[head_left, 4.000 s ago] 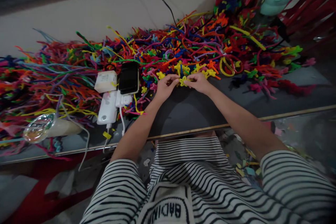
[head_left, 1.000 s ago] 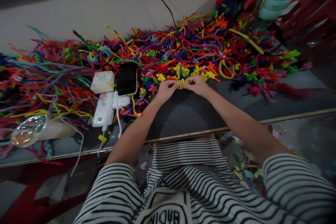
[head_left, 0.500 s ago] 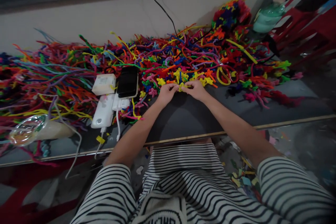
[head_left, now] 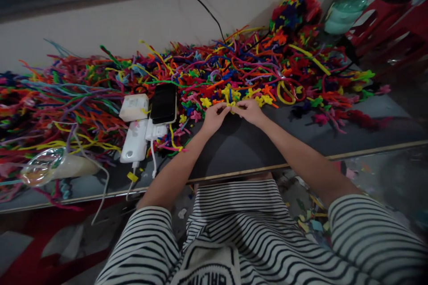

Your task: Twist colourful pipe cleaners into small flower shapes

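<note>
My left hand [head_left: 216,116] and my right hand [head_left: 250,112] meet over the front of the dark tabletop. Both pinch a small yellow pipe cleaner [head_left: 233,104], looped between the fingertips; its exact shape is partly covered by my fingers. Just behind it lie yellow pipe-cleaner flowers [head_left: 230,92], one with a bit of blue across it. Yellow-handled scissors [head_left: 286,92] rest to the right of my right hand, against the pile of pipe cleaners [head_left: 200,64].
Left of my hands are a black-screened phone [head_left: 163,103], a white box [head_left: 133,107] and a white power bank [head_left: 134,141] with cables. A lidded plastic cup [head_left: 63,165] lies on its side at far left. A green bottle [head_left: 346,13] and red chairs [head_left: 377,26] are at right.
My fingertips have shifted slightly around the yellow pipe cleaner, and the two hands are a little closer together. The whole view has moved slightly.
</note>
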